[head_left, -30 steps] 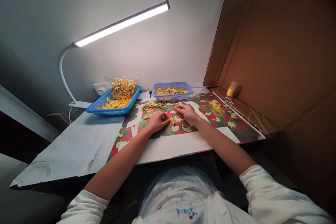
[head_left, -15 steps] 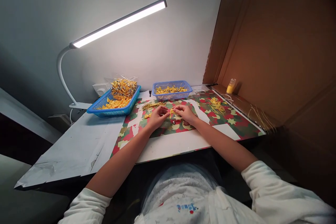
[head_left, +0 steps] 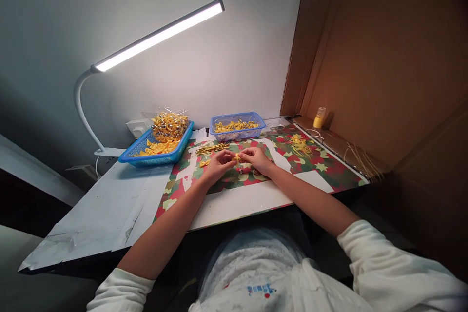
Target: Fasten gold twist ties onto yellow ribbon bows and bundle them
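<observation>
Between my two hands, just above the camouflage-patterned sheet (head_left: 234,185), is a small yellow ribbon bow (head_left: 237,156). My left hand (head_left: 221,164) pinches its left side, and my right hand (head_left: 256,159) pinches its right side; the fingertips cover part of it. Another yellow bow (head_left: 204,164) lies on the sheet left of my left hand. A small shiny bell-like piece (head_left: 241,171) rests below the held bow. Behind my left hand lies a bundle of gold ties (head_left: 212,148).
A blue basket (head_left: 148,160) of yellow bows and a filled plastic bag stands at left. A purple-blue basket (head_left: 237,135) holds more yellow pieces at the back. Yellow bows with strings (head_left: 300,145) lie at right, near a small yellow bottle (head_left: 319,118). A lamp (head_left: 157,36) hangs above; cardboard (head_left: 380,58) walls the right.
My fingertips have drawn closer together around the bow, covering more of it. The whole view has shifted slightly. Other things lie where they were.
</observation>
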A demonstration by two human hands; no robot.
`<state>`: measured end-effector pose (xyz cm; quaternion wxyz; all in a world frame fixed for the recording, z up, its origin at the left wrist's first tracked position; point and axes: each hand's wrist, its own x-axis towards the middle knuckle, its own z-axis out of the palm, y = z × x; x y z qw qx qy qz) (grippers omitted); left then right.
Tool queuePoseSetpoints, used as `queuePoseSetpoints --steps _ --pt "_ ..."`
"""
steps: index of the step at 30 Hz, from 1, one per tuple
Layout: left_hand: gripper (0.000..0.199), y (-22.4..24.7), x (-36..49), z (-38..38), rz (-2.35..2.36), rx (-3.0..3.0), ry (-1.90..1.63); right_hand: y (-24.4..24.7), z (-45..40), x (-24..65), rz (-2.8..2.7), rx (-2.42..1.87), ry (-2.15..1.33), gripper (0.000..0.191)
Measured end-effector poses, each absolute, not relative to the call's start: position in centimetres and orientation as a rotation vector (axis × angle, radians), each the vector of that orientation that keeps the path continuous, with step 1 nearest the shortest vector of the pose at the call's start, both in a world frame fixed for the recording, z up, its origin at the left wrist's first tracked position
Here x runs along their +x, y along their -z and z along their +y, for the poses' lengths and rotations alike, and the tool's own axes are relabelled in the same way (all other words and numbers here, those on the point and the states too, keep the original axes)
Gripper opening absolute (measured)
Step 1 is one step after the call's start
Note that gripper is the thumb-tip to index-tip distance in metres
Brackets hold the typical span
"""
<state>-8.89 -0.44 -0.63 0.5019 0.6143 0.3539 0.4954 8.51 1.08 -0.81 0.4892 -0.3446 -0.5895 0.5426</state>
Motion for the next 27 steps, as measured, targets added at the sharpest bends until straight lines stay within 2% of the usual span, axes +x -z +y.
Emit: queuePoseSetpoints --steps 4,7,15,27 --pt "0.033 0.6 -8.9 -0.5 0.904 1.437 -1.165 0.9 0.7 8.6 -1.57 -0.878 -0.897 0.023" --pt "0.035 0.7 -9.0 -0.3 0.926 1.287 -1.159 0.8 0.5 8.9 -1.581 -0.919 -0.744 0.02" --pt "0.033 0.7 -9.3 0.3 0.799 0.907 -1.22 0.5 -0.8 8.8 -1.912 -0.83 -0.683 0.015" --pt "0.031 0.7 -9.4 0.0 0.694 0.868 -1.158 0.7 -0.7 8.7 -1.886 -0.855 -0.698 0.015"
